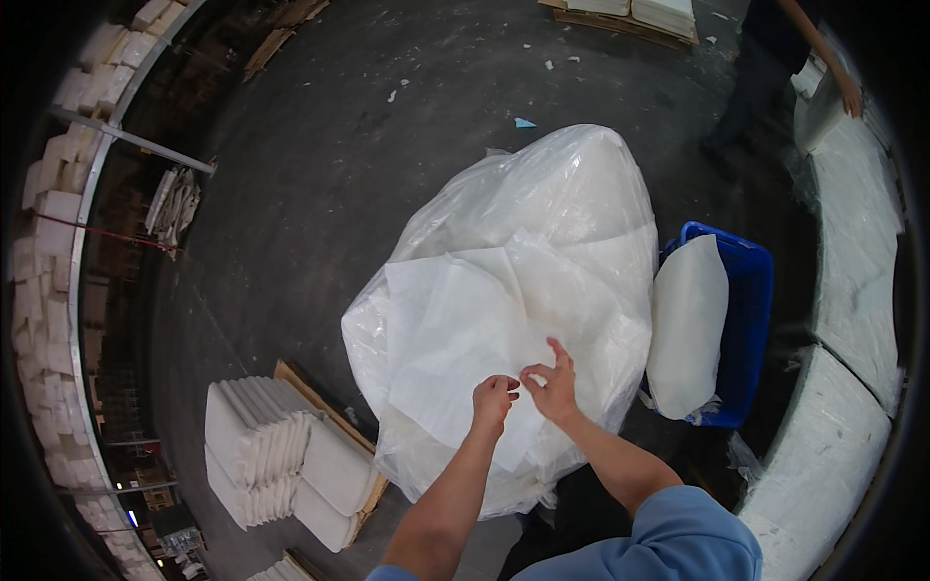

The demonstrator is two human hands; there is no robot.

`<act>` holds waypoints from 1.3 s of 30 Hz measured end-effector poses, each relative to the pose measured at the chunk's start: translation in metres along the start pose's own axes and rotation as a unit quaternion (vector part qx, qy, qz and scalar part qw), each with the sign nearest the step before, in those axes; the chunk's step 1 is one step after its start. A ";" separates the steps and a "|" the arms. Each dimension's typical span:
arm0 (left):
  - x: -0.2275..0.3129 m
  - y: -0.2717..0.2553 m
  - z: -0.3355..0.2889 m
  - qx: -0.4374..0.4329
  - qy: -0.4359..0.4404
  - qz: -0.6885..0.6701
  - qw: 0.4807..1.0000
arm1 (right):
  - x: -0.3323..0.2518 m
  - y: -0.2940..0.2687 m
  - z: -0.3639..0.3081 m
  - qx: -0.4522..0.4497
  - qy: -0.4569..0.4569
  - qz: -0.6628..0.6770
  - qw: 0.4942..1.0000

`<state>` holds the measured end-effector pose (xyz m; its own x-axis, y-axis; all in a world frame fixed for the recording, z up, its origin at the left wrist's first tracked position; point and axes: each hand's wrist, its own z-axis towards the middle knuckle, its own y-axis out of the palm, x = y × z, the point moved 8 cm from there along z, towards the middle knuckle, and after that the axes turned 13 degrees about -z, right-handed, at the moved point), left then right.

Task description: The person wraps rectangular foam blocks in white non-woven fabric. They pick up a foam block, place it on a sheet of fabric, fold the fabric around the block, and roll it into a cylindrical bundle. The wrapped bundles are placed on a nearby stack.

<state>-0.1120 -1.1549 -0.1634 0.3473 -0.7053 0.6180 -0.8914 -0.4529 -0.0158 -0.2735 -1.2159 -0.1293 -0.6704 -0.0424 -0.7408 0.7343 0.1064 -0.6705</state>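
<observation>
A large bundle wrapped in clear plastic point(581, 184) stands in front of me. Draped over its top is a thin white sheet point(450, 310), creased and angled. Above the sheet's near part, my left hand point(495, 401) is closed, thumb and fingertips pressed together. Close beside it, my right hand point(552, 383) pinches thumb against index finger while its other fingers stretch out. The fingertips of both hands nearly meet. Whatever lies between them is too small to make out; it may be the sheet's edge or a thread.
At right stands a blue bin point(746, 310) with a white padded piece point(688, 324) leaning across it. Beyond runs a row of plastic-wrapped white blocks point(852, 261), where another person's hand point(852, 100) rests. Stacked white pads point(281, 455) sit lower left. A loaded rack point(73, 242) lines the left.
</observation>
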 end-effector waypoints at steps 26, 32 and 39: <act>-0.003 0.032 0.062 0.026 0.001 0.053 0.998 | 0.096 0.077 0.040 -0.222 0.049 -0.096 0.969; -0.007 0.013 0.120 0.035 0.094 0.194 0.976 | 0.077 0.098 0.007 -0.268 0.018 0.028 0.963; 0.000 -0.017 0.068 -0.025 0.161 -0.017 0.986 | 0.142 0.061 0.012 -0.174 0.118 0.002 0.978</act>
<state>-0.0776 -1.1840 -0.2166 0.2745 -0.4761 0.8355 -0.8969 -0.4400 0.0440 -0.3228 -1.2275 -0.2757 -0.7044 0.1849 -0.6853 0.6828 0.4399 -0.5833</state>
